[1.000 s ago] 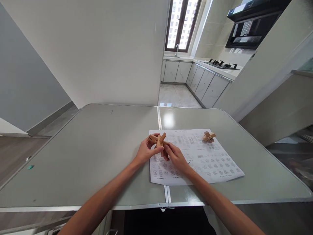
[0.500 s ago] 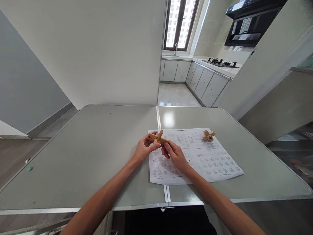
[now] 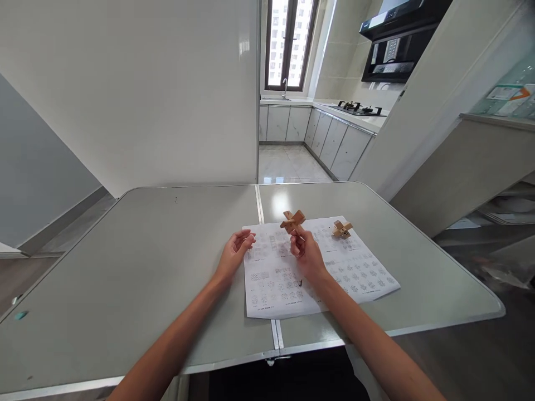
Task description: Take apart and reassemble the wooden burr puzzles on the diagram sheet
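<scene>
Above the printed sheet, my right hand (image 3: 308,253) pinches a small wooden interlocking puzzle (image 3: 292,221) by its lower end. The puzzle is made of crossed light-brown blocks. To its left, my left hand (image 3: 236,253) is held with fingers loosely curled and apart, nothing in them, close to the sheet's left edge. A second wooden puzzle piece (image 3: 342,229), also of crossed blocks with a dark mark on it, lies on the upper right of the sheet. The white sheet (image 3: 267,303) carries rows of small diagrams, partly covered by my right hand and forearm.
The grey-green folding table (image 3: 167,267) has a metal seam (image 3: 259,206) down its middle and a latch (image 3: 271,362) at the front edge. A small green bit (image 3: 20,315) lies at the far left. Beyond stand a white wall and a kitchen counter.
My left hand has let go of the wooden puzzle and moved off to the left. My right hand now holds it alone, raised and turned. The view has shifted slightly right.
</scene>
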Action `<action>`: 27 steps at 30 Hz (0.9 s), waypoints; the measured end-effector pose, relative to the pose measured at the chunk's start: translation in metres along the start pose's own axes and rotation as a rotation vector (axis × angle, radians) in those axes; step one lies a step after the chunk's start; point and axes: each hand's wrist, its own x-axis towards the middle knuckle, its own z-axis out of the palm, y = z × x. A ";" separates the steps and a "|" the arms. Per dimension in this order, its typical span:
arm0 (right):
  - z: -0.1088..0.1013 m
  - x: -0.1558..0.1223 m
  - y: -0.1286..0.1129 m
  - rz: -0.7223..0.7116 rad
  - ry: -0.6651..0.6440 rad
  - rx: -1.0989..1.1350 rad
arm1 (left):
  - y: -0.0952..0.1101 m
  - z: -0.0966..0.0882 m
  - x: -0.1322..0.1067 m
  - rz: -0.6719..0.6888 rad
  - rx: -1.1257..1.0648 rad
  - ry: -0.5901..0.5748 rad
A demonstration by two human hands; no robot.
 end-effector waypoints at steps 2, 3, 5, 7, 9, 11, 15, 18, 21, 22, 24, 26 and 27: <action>-0.007 0.006 -0.006 -0.032 0.053 0.047 | -0.002 0.001 0.000 0.000 0.062 0.004; -0.010 0.010 -0.009 -0.053 0.079 0.068 | -0.002 0.002 0.000 0.006 0.093 0.003; -0.017 0.016 -0.014 -0.089 0.116 0.104 | -0.002 0.004 -0.002 0.023 0.157 -0.008; -0.025 0.023 -0.019 -0.110 0.165 0.157 | -0.002 0.007 -0.004 0.043 0.229 -0.026; -0.032 0.030 -0.021 -0.107 0.240 0.203 | 0.000 0.009 -0.006 0.067 0.293 -0.039; -0.039 0.035 -0.023 -0.093 0.290 0.246 | 0.000 0.010 -0.008 0.090 0.341 -0.046; -0.046 0.039 -0.024 -0.083 0.296 0.269 | 0.001 0.009 -0.009 0.102 0.422 -0.063; -0.046 0.038 -0.023 -0.078 0.281 0.273 | 0.001 0.008 -0.009 0.110 0.474 -0.077; -0.041 0.034 -0.021 -0.061 0.227 0.215 | 0.001 0.008 -0.009 0.131 0.505 -0.087; -0.038 0.031 -0.019 -0.060 0.197 0.162 | 0.001 0.008 -0.009 0.137 0.508 -0.091; -0.029 0.025 -0.013 -0.073 0.128 -0.013 | 0.000 0.008 -0.009 0.149 0.507 -0.097; -0.018 0.015 -0.005 -0.124 0.070 -0.277 | -0.001 0.008 -0.008 0.161 0.507 -0.108; -0.013 0.010 0.000 -0.160 0.023 -0.419 | -0.002 0.008 -0.008 0.166 0.509 -0.114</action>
